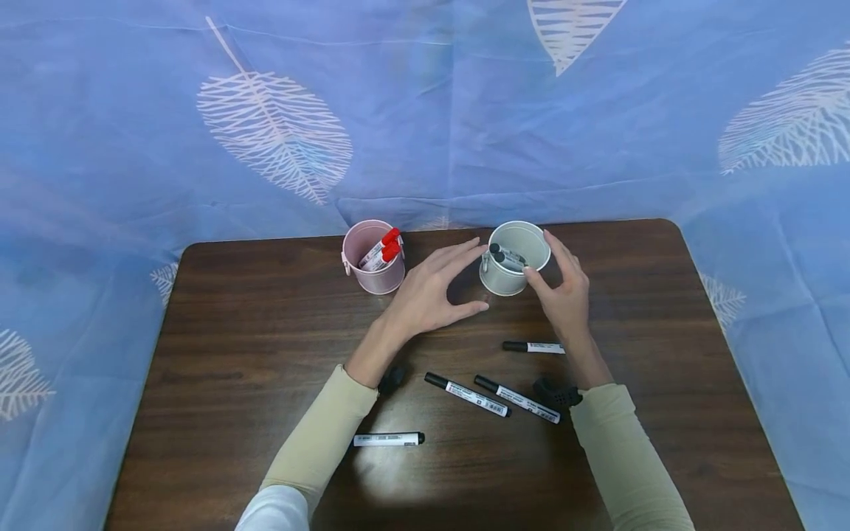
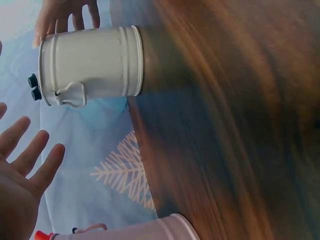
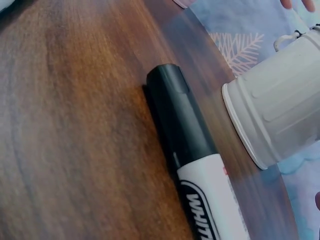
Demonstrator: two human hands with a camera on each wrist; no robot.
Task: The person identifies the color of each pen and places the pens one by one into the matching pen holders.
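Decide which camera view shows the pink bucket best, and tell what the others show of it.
The head view: it shows the pink bucket whole, with red-capped markers inside. The left wrist view shows part, cut by the bottom edge; the right wrist view, just a sliver at the top edge.

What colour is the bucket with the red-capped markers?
Pink; the bucket shows best in the head view.

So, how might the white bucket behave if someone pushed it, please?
The white bucket probably keeps its shape, given its stiff-looking ridged wall. Standing flat on the table, it may slide before tipping. The two black-capped markers leaning inside could shift.
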